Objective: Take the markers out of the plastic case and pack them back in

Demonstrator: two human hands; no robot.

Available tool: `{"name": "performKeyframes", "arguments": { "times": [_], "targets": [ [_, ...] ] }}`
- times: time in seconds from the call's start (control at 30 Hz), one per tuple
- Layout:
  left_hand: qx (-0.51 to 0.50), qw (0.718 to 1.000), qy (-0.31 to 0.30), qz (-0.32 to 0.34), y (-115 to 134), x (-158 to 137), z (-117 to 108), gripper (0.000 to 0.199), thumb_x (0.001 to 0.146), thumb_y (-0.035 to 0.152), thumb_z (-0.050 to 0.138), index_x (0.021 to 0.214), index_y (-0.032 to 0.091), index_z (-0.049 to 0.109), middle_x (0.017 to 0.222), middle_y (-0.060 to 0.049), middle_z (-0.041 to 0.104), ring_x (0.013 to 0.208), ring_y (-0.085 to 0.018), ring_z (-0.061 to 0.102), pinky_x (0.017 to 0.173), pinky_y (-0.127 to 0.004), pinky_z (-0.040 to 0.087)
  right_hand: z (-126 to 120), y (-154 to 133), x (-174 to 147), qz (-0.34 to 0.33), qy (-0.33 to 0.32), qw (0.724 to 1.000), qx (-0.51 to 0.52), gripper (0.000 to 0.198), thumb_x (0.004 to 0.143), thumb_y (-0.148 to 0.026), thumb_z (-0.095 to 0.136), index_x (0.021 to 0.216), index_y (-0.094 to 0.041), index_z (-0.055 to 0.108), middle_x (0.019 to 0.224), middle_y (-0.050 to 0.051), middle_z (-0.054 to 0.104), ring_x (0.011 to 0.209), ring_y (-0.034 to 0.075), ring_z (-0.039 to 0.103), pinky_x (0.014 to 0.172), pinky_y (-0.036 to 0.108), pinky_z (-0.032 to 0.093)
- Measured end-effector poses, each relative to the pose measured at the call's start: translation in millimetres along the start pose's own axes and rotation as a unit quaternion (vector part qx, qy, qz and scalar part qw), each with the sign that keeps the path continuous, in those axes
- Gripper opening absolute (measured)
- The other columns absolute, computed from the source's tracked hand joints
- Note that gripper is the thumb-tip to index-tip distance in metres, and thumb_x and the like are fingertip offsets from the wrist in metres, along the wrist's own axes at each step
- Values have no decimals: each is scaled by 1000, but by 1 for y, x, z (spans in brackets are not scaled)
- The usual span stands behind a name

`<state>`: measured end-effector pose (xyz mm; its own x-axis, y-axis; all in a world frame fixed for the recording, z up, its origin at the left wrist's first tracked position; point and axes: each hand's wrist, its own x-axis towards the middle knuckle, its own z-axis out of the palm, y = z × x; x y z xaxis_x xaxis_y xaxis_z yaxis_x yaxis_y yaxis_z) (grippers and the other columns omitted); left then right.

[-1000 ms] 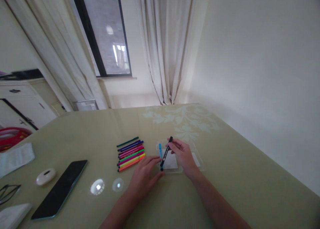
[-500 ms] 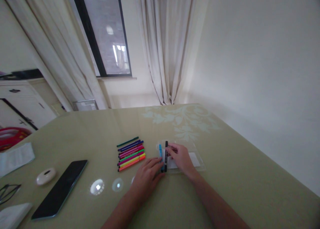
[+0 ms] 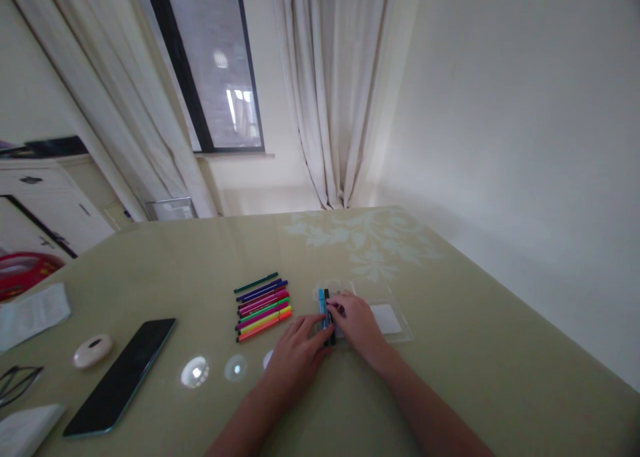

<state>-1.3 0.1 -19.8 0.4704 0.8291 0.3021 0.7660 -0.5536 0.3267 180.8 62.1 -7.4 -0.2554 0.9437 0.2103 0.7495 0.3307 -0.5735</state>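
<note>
A clear plastic case (image 3: 406, 330) lies open on the table, with a light blue marker (image 3: 321, 298) in its left side. Beside it, almost parallel and close against it, is a black marker (image 3: 327, 294). My right hand (image 3: 356, 320) has its thumb and fingertips closed on the upper half of the black marker. The fingers and thumb of my left hand (image 3: 297, 344) are curled over the lower part of the blue marker, and its thumb reaches the black one. A white card (image 3: 386, 318) shows in the case to the right of my hand.
Several coloured markers lie in a row left of the case, among them an orange marker (image 3: 265, 327) and a dark green marker (image 3: 256, 282). Further left are a phone (image 3: 123, 377), a white rounded case (image 3: 93, 351), glasses (image 3: 20, 385) and a paper packet (image 3: 35, 314).
My right hand has moved left and lowered the black marker against the blue one. My left thumb has come up onto the markers' lower ends.
</note>
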Motion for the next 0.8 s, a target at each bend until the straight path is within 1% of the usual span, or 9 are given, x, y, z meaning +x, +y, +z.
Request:
{"name": "performKeyframes", "arguments": {
  "times": [0.17,0.33,0.43,0.53,0.6,0.67,0.7,0.73,0.8],
  "targets": [
    [-6,1000,-1,0,1,1,-2,44,92,19,68,134,31,65,140,-8,62,125,-30,59,105,-51,53,-1,-2,-2,-11,-11,1000,-12,25,94,-19,58,104,-21,80,100,10,76,92,23,69,86,32,51],
    [15,1000,11,7,1,0,2,43,92,18,67,133,33,65,138,-7,63,122,-30,60,103,-53,54,-1,-1,-2,-26,-7,1000,-10,24,93,-19,58,98,-23,81,101,10,76,91,23,70,85,32,51],
    [15,1000,18,9,1,-1,3,41,93,18,65,131,33,65,138,-6,63,123,-30,59,104,-51,53,-1,-1,-2,-27,-6,1000,-3,22,92,-20,59,98,-23,81,99,9,76,91,23,69,84,31,50],
    [-16,999,34,9,-4,0,-3,39,96,24,63,134,31,62,135,-6,65,122,-27,60,104,-46,52,-3,0,-1,-16,5,1000,26,22,92,-22,60,101,-21,79,97,8,77,87,22,69,81,31,50],
    [-18,997,68,-29,-13,-1,-12,28,99,29,59,127,28,64,123,-7,69,113,-26,63,98,-42,53,-5,0,-1,-7,26,998,57,23,93,-24,59,104,-21,78,95,8,77,82,21,68,78,30,50],
    [23,989,107,-95,-24,-2,-22,17,101,30,54,108,25,68,107,-7,69,102,-25,64,91,-41,52,-7,1,0,-1,51,995,84,23,93,-27,58,104,-20,78,92,8,77,77,20,67,74,30,50],
    [53,984,115,-124,-30,-3,-27,16,101,30,53,101,24,69,104,-7,69,99,-26,63,90,-41,51,-9,1,0,2,65,993,96,24,94,-28,57,103,-20,77,90,7,76,76,20,67,73,31,50],
    [83,978,117,-151,-36,-4,-31,15,100,29,54,97,23,68,102,-7,68,99,-27,62,89,-42,50,-10,1,0,4,79,991,107,24,94,-29,57,102,-20,77,88,7,76,75,20,66,73,31,50],
    [116,971,96,-186,-44,-6,-35,13,98,29,57,93,21,67,101,-8,67,98,-29,61,88,-43,49,-13,1,1,10,107,986,129,25,93,-31,56,101,-20,76,87,7,76,73,20,66,73,32,51]
  ]
}}
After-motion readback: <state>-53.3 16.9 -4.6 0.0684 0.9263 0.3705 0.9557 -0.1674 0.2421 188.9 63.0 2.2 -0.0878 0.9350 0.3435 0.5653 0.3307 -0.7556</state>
